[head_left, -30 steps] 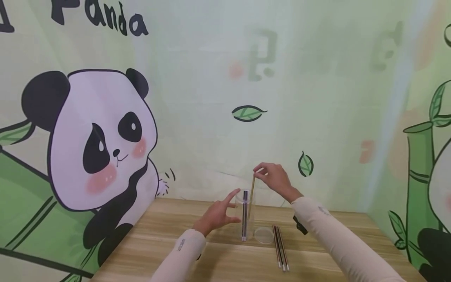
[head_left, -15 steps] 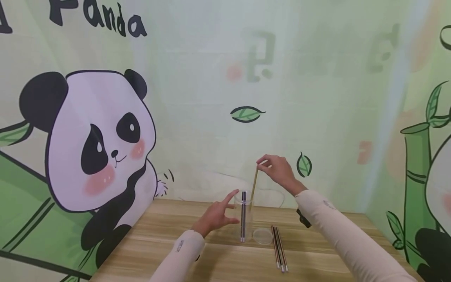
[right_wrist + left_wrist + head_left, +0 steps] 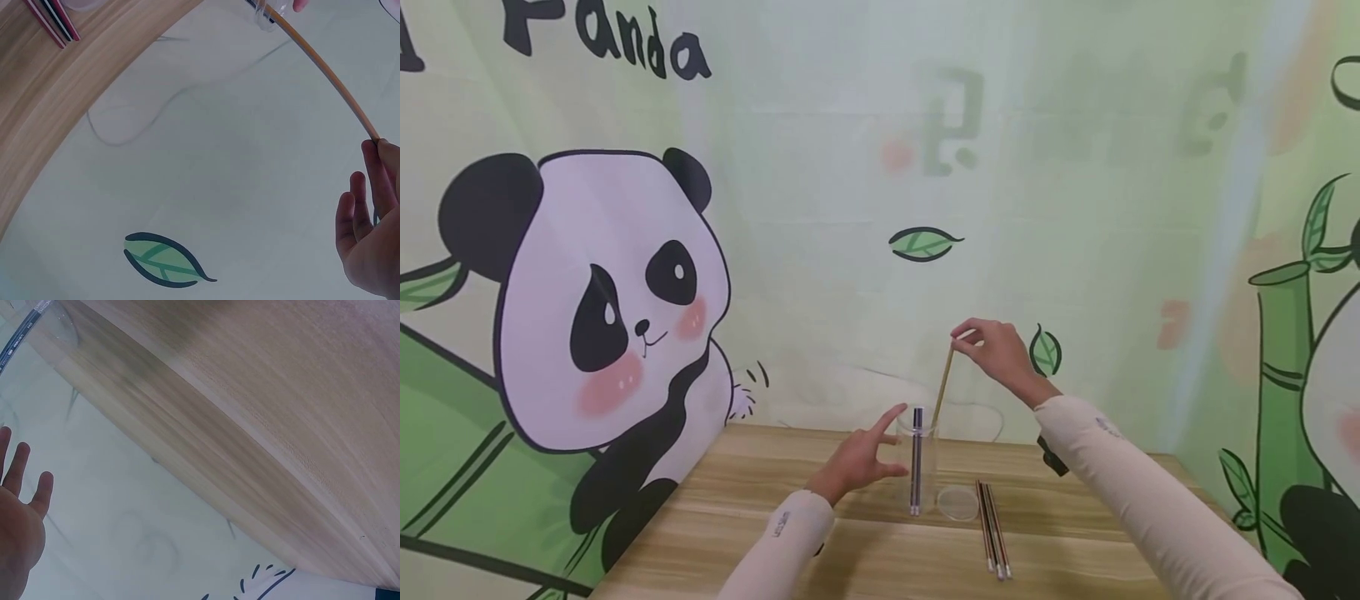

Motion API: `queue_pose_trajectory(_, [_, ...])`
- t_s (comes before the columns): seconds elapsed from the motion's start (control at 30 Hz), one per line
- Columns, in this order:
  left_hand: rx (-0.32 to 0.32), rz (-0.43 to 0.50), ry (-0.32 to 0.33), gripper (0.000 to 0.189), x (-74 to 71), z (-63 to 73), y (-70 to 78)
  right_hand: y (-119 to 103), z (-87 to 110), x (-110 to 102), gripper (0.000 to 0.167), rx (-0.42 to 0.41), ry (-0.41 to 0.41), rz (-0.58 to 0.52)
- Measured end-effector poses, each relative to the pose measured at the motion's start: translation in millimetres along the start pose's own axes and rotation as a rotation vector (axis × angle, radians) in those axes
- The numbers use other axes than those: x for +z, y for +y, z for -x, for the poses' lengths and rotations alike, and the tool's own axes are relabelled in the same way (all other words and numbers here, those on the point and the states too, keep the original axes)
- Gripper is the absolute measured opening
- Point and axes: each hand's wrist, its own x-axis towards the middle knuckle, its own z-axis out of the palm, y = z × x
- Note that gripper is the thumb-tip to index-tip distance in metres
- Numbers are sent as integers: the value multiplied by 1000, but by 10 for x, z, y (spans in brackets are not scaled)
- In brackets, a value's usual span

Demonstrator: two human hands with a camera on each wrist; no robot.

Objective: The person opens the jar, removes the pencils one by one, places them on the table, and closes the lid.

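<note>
A tall clear jar stands on the table, with dark striped pencils upright inside. My left hand is at the jar's left side, fingers spread, index fingertip at the rim and thumb at the front. In the left wrist view its visible fingers look straight and apart. Above and right of the jar, my right hand pinches the upper end of a thin yellow-brown pencil. That pencil slants, its lower end at the jar's mouth. In the right wrist view, thumb and index finger meet on its end.
A round clear lid lies just right of the jar. Beside it several striped pencils lie on the wooden table. Behind the table's far edge hangs a wall cloth printed with pandas and leaves.
My right hand has moved up and to the right, drawing the yellow-brown pencil higher and more slanted. The left hand, jar and loose pencils stay about where they were.
</note>
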Motion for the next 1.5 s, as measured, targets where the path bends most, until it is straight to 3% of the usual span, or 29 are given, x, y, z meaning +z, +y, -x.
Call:
queue_pose_trajectory(0.37, [4, -1, 17, 108, -10, -8, -34, -77, -103, -188, 21, 2, 17, -3])
queue_pose_trajectory(0.97, [-6, -13, 15, 109, 15, 14, -67, -53, -100, -359, 21, -1, 46, -1])
queue_pose_trajectory(1.17, [-7, -18, 15, 110, 20, 2, -60, 4, -18, -426, 23, 19, 21, 14])
queue_pose_trajectory(1.5, [3, -15, 10, 111, 29, -33, -41, 292, 220, -413, 24, 41, -13, 21])
